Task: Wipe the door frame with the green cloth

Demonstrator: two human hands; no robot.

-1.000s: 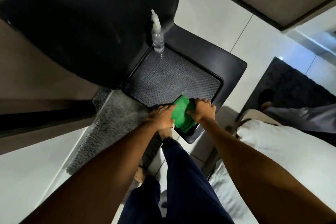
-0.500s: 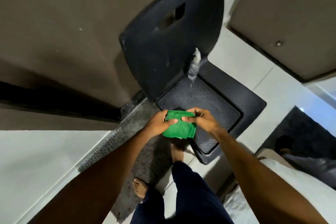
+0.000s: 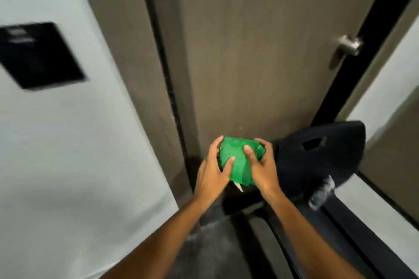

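Observation:
A folded green cloth is held between both hands in front of a brown door. My left hand grips its left side, thumb on top. My right hand holds its right side, fingers spread over the fabric. A small white tag hangs under the cloth. The brown door frame runs up the left of the door, with a dark gap between them. The hands are a little right of the frame and apart from it.
A black plastic chair stands right of my hands, with a clear spray bottle on its seat. A silver door handle is at the upper right. A white wall with a black panel lies left.
My view has swung up from the chair seat and floor to the door. Both hands have lifted the green cloth off the chair and brought it up before the door.

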